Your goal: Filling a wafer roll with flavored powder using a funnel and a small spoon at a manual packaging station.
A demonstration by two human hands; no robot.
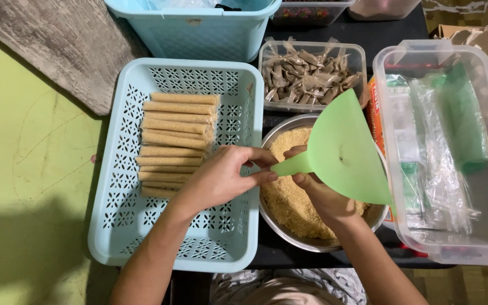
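Observation:
My right hand (pixel 320 192) holds a light green plastic funnel (pixel 343 149) by its neck, tilted over a metal bowl (pixel 289 234) of golden-brown crumbs. My left hand (pixel 221 176) pinches the funnel's narrow spout tip, fingers closed around it; whether a thin bag is on the spout I cannot tell. To the left, a pale blue perforated basket (pixel 142 226) holds a row of several long filled tan tubes (pixel 176 141) lying side by side.
A clear tub (pixel 441 248) with plastic bags and green items stands at the right. A small clear container (pixel 309 76) of brown wrapped pieces sits behind the bowl. Another blue basket (pixel 199 34) is at the back. A yellow-green floor lies left.

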